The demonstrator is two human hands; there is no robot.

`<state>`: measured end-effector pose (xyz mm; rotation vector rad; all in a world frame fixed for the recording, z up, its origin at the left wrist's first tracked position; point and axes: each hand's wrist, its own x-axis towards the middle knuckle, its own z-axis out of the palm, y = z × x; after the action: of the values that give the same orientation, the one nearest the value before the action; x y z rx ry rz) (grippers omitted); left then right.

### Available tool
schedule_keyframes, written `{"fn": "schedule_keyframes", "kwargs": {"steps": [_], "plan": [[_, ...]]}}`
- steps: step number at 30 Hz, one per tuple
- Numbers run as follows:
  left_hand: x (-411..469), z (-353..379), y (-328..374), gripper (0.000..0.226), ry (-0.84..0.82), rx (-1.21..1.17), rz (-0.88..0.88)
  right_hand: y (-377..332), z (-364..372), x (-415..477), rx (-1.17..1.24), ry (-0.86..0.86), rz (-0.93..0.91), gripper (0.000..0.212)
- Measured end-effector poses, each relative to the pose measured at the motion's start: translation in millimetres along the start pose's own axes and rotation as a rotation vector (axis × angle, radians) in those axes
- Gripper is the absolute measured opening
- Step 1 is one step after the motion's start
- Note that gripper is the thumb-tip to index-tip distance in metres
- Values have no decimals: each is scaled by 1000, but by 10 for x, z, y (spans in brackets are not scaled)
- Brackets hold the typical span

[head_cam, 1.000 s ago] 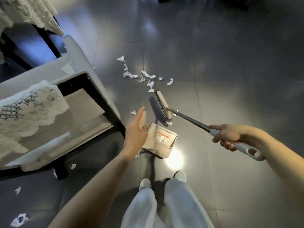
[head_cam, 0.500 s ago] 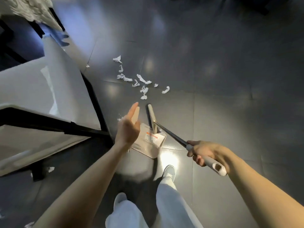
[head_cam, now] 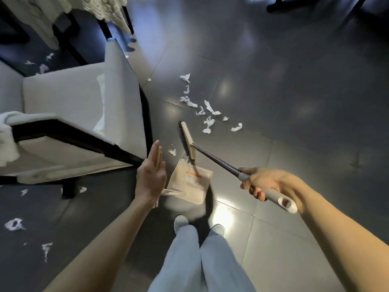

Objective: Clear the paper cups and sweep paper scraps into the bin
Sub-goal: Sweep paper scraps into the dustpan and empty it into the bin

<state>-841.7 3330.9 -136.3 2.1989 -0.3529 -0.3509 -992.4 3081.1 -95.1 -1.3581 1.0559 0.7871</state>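
Right hand point(head_cam: 267, 184) grips the broom point(head_cam: 187, 142), its head on the floor point(head_cam: 294, 102) at the dustpan point(head_cam: 189, 182) mouth, ready to pull nearby paper scraps point(head_cam: 208, 114) in. Left hand point(head_cam: 150, 178), fingers straight, steadies the dustpan's upright handle.

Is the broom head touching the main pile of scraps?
No, the broom head sits short of the scraps, with bare floor showing between them.

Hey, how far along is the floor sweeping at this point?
Early. Done: little shows; the dustpan looks nearly bare. In hand: the right hand grips the broom, its head by the pan's lip, while the left hand steadies the pan's handle. Left: the scrap cluster beyond the broom, plus loose scraps around the chair. No cups or bin in view.
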Motion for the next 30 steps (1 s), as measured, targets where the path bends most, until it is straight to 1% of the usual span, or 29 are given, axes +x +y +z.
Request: {"fn": "schedule_keyframes", "kwargs": {"steps": [4, 9, 13, 15, 19, 22, 27, 30], "plan": [[28, -175, -103, 68, 98, -13, -67, -461, 75, 303, -53, -48, -14, 54], [178, -276, -236, 67, 174, 3, -117, -942, 338, 706, -88, -53, -25, 51], [483, -366, -311, 64, 279, -49, -145, -1163, 603, 928, -207, -87, 12, 46], [692, -351, -284, 65, 265, -72, -148, -1190, 642, 940, -223, -143, 65, 44], [1080, -308, -192, 64, 198, -47, -128, -1157, 518, 760, -278, -207, 157, 58], [1186, -315, -161, 66, 155, -30, -92, -1211, 293, 586, -298, -179, 158, 65], [1298, -296, -72, 69, 121, -38, -19, -1335, -142, 334, -217, -112, 131, 56], [1430, -258, 50, 68, 120, -45, 16, -1362, -380, 279, -139, -44, 99, 60]]}}
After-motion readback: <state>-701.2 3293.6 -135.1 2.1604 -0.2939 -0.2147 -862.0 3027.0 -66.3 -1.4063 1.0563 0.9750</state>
